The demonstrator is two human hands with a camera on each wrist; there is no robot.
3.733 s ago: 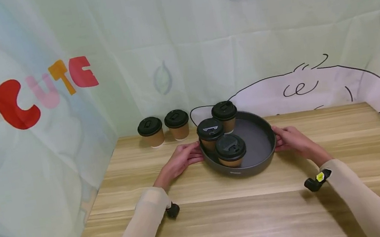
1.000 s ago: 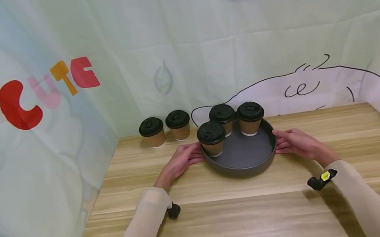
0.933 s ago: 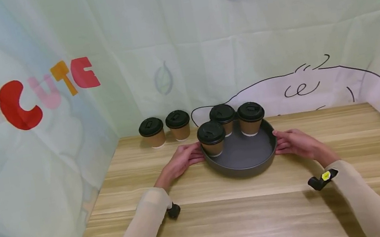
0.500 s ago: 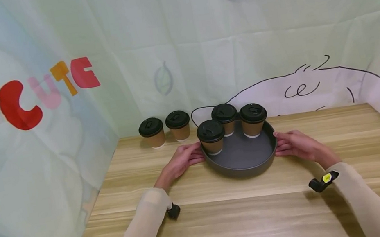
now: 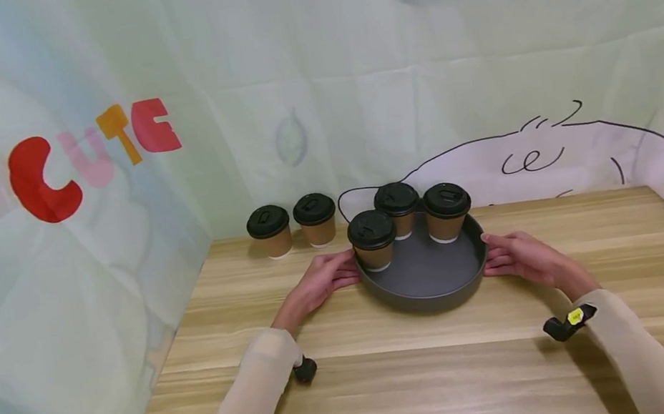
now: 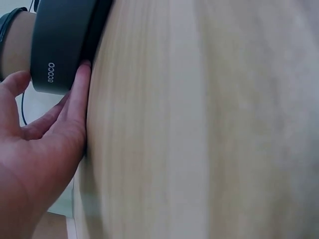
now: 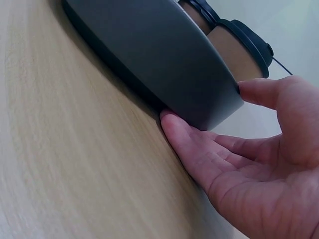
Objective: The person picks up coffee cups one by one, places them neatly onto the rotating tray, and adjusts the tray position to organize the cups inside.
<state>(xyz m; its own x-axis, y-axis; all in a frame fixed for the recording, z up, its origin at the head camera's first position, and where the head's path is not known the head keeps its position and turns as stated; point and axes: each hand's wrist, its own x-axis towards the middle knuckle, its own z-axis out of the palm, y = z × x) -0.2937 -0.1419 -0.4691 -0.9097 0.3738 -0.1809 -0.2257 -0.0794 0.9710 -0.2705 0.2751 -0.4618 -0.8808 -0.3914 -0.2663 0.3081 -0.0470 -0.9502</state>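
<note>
A round dark grey tray [image 5: 424, 279] with a raised rim sits on the table, bearing three brown paper cups with black lids: a left cup [image 5: 373, 240], a back cup [image 5: 398, 209] and a right cup [image 5: 448, 212]. My left hand [image 5: 325, 280] grips the tray's left side, thumb by the rim and fingertips at the bottom edge; white "ecoco" lettering shows there in the left wrist view. On the opposite side my right hand [image 5: 519, 257] pinches the tray, its thumb [image 7: 259, 93] against the upper wall and fingers low, at the base.
Two more lidded paper cups, one [image 5: 270, 233] at the far left and another [image 5: 317, 219] beside it, stand at the table's back edge. Behind them hangs a printed cloth backdrop [image 5: 357, 116]. The wood table [image 5: 433, 393] stretches out in front of the tray.
Since the oldest frame the tray has turned clockwise between my hands: the front cup came round to the left, the others to the back and right. Over the last second it shifts only slightly.
</note>
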